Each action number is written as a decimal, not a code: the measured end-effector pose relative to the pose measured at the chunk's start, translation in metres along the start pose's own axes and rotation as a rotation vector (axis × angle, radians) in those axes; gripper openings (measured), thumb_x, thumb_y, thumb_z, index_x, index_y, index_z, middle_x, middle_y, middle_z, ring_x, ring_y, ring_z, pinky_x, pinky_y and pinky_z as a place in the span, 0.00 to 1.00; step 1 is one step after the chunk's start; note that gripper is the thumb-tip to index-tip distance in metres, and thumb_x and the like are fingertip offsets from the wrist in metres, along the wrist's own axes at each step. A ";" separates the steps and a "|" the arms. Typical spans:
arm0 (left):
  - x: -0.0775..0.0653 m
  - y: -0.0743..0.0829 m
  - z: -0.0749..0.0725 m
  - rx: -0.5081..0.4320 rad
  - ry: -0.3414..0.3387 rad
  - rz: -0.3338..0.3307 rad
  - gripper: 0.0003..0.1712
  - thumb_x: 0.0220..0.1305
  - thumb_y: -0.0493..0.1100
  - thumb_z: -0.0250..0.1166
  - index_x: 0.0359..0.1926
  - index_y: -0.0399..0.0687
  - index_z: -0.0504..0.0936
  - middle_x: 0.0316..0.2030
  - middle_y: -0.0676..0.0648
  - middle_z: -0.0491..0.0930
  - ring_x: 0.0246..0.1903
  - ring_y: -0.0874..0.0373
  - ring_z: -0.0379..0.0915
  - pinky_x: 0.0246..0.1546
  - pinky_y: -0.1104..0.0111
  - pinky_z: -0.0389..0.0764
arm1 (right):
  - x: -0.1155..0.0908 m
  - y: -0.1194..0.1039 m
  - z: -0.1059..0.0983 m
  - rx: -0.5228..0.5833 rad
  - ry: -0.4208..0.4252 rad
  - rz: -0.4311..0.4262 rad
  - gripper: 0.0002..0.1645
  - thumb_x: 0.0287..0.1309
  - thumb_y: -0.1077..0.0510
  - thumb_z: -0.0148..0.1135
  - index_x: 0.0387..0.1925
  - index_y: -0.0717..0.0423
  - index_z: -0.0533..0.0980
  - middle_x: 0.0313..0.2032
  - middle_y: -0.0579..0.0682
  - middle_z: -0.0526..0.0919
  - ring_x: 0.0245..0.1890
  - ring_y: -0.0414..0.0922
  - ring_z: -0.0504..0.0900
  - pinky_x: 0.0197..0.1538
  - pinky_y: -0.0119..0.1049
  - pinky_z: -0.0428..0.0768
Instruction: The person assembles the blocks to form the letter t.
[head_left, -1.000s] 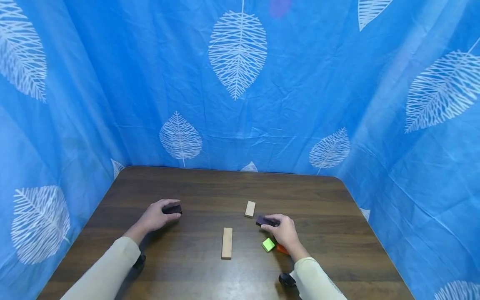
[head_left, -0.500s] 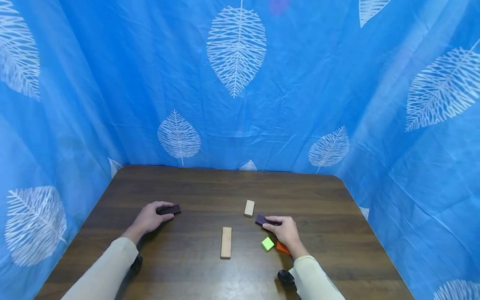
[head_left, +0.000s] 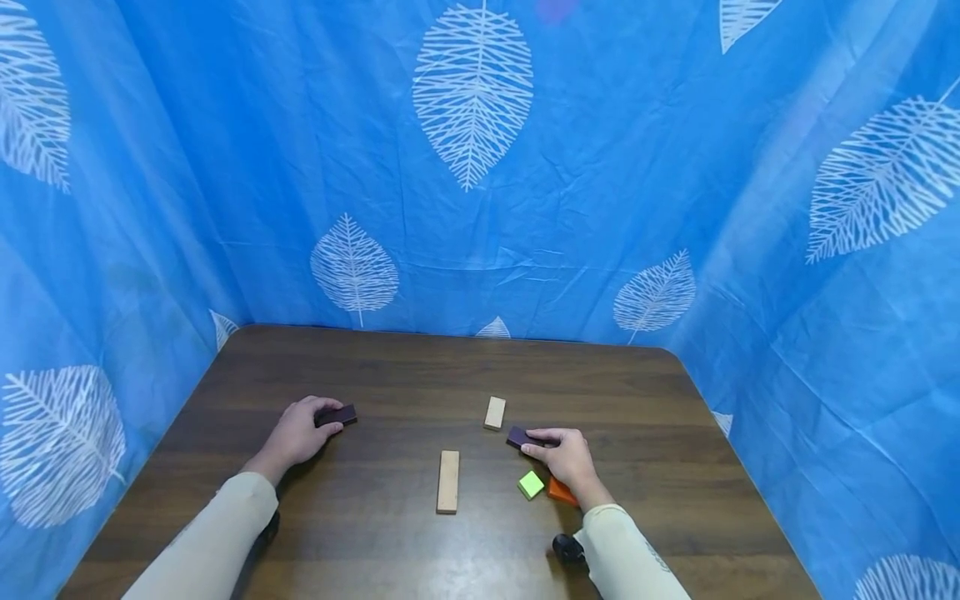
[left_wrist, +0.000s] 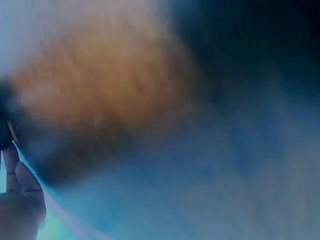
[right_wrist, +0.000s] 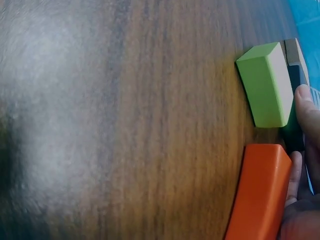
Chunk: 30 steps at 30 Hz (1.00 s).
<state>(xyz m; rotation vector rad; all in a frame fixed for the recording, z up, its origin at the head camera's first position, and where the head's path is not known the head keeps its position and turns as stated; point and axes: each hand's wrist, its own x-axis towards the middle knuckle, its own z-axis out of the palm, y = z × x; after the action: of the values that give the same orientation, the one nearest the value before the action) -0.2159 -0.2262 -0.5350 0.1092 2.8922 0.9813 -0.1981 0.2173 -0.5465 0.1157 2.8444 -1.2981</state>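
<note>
Pinches left dark block (head_left: 347, 414) with left hand (head_left: 297, 430), at ten o'clock from long pale block (head_left: 447, 481); pinches right dark block (head_left: 517, 437) with right hand (head_left: 570, 459), at two o'clock. Exposes more of left dark block than second ago; likely keeps both steady, well apart.

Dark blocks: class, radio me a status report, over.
Left hand grips one dark block. Right hand grips second dark block. Possible obstacles: green block, orange block near right hand.

"What's at the left edge?"
"The left hand (left_wrist: 22, 200), 2 digits showing, 1 tip against a dark object (left_wrist: 4, 134)."
"And the rest?"
"Blur: an orange-brown patch (left_wrist: 110, 80), blue-grey below, dark upper right."
</note>
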 end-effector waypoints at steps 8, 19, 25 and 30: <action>-0.002 0.011 0.010 -0.030 -0.006 0.070 0.18 0.70 0.40 0.65 0.57 0.39 0.80 0.60 0.30 0.72 0.58 0.33 0.66 0.58 0.39 0.65 | 0.002 0.001 -0.003 0.004 -0.022 0.022 0.14 0.49 0.55 0.80 0.40 0.51 0.89 0.46 0.55 0.87 0.50 0.55 0.81 0.55 0.53 0.73; 0.000 0.066 0.035 -0.082 -0.019 0.154 0.16 0.70 0.39 0.66 0.56 0.45 0.80 0.58 0.40 0.76 0.59 0.40 0.67 0.60 0.41 0.64 | 0.004 0.000 -0.002 0.019 -0.043 0.057 0.14 0.51 0.55 0.79 0.41 0.50 0.89 0.46 0.54 0.86 0.45 0.52 0.80 0.52 0.51 0.74; 0.001 0.096 0.063 -0.041 -0.049 0.196 0.16 0.68 0.40 0.68 0.56 0.49 0.81 0.56 0.46 0.77 0.59 0.43 0.68 0.58 0.43 0.65 | 0.004 -0.002 -0.002 0.020 -0.038 0.049 0.13 0.50 0.56 0.80 0.40 0.51 0.89 0.45 0.54 0.87 0.43 0.51 0.80 0.52 0.50 0.74; -0.002 0.106 0.075 -0.019 -0.085 0.211 0.17 0.68 0.40 0.68 0.56 0.51 0.81 0.56 0.47 0.77 0.59 0.44 0.69 0.56 0.43 0.65 | 0.004 -0.003 -0.002 0.033 -0.047 0.052 0.13 0.51 0.57 0.79 0.40 0.52 0.88 0.44 0.53 0.87 0.43 0.50 0.81 0.52 0.50 0.76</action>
<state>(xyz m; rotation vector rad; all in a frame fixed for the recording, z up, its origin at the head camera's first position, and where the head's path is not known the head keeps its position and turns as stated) -0.2021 -0.0971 -0.5294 0.4515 2.8365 1.0070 -0.2025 0.2175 -0.5432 0.1567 2.7623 -1.3199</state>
